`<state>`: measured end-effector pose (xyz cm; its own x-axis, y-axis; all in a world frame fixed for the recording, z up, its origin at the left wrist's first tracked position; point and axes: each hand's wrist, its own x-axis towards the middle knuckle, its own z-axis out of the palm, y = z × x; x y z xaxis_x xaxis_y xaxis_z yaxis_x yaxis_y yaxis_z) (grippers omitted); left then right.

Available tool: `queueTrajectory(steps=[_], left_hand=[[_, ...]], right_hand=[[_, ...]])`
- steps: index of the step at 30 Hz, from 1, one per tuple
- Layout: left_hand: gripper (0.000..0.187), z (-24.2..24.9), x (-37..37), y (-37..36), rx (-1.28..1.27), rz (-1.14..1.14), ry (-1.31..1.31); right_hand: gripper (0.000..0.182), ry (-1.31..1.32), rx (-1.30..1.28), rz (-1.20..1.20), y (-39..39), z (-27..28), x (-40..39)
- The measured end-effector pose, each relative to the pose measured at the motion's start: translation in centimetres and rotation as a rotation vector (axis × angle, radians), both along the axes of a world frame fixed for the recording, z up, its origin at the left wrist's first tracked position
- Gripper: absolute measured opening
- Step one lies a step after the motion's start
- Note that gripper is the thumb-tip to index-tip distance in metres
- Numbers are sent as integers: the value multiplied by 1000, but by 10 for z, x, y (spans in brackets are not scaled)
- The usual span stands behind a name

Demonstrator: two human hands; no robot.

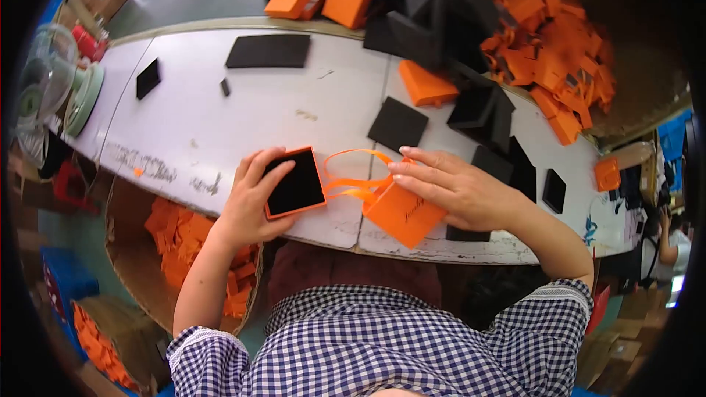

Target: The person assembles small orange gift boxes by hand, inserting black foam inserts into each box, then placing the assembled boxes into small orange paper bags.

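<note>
Clearly, at the far left, a fan (87,99) with a pale green base was stood on the tabletop (184,114), and a carton (129,250) of orange pieces (173,239) was placed below the near edge. Farther right, a small black pad (148,79) and a long black slab (269,51) were laid on the far part. Nearer, just left of the middle, a black-lined orange box (299,185) was held by the left hand (254,195). This grip was clamped on the box, with the thumb along the near side and the fingers bent over the far rim. The box was judged light and fairly stiff, with a softer lining, so that it was best taken by its opposite walls. Between the hands, orange ribbons (360,182) were looped; they were judged limp and slippery. To their right, an orange bag (406,215) with dark lettering was covered at its far edge by the right hand (460,184); whether that grip was clamped could not be told, the thumb being hidden. The bag was judged light and easily creased, better pinched at a corner than squeezed. Beyond it, a black square (398,123) was laid flat, and at the far right an orange pile (551,51) was heaped.
</note>
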<state>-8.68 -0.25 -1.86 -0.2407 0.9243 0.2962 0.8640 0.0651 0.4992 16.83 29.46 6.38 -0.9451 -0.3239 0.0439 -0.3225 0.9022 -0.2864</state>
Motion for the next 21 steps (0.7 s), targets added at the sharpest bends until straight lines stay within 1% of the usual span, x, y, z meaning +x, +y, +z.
queueTrajectory(steps=[1,2,4,5,6,8,9,10,12,13,14,16,17,19,20,21], left_hand=[[74,-3,-4,-8,33,39,25],[74,-4,-5,-14,34,60,20],[72,-6,-6,-19,81,82,35],[71,-5,-4,-18,83,97,40],[71,-5,-3,-17,83,104,36],[70,-4,-2,-14,76,111,24],[70,-5,-3,-14,74,110,27],[71,-6,-4,-14,82,105,24],[71,-7,-5,-15,85,104,21],[71,-7,-5,-15,89,95,20],[71,-7,-5,-16,93,88,17],[73,-8,-4,-17,93,103,26],[74,-8,-5,-17,93,107,35],[77,-9,-4,-18,91,126,-2],[79,-10,-3,-18,85,140,-39],[79,-9,-4,-17,84,132,-41]], right_hand=[[96,-39,153,48,1,-4,-11],[96,-42,154,70,1,-1,-18],[93,-161,-341,-106,3,11,-27],[71,-77,-465,-136,-1,13,-37],[71,-83,-464,-131,-8,11,-48],[47,-37,-143,-424,-22,-2,-70],[31,150,30,-447,-22,-26,-80],[31,150,24,-448,-24,-30,-89],[30,-125,122,-555,-25,-37,-105],[29,-36,59,-537,-26,-45,-107],[29,-40,56,-530,-27,-45,-105],[20,90,-447,-598,-37,-37,-99],[20,89,-445,-594,-39,-37,-89],[23,256,-803,-468,-40,-38,-58],[23,255,-801,-472,-39,-32,-40],[28,253,-511,-429,-38,-24,-21]])
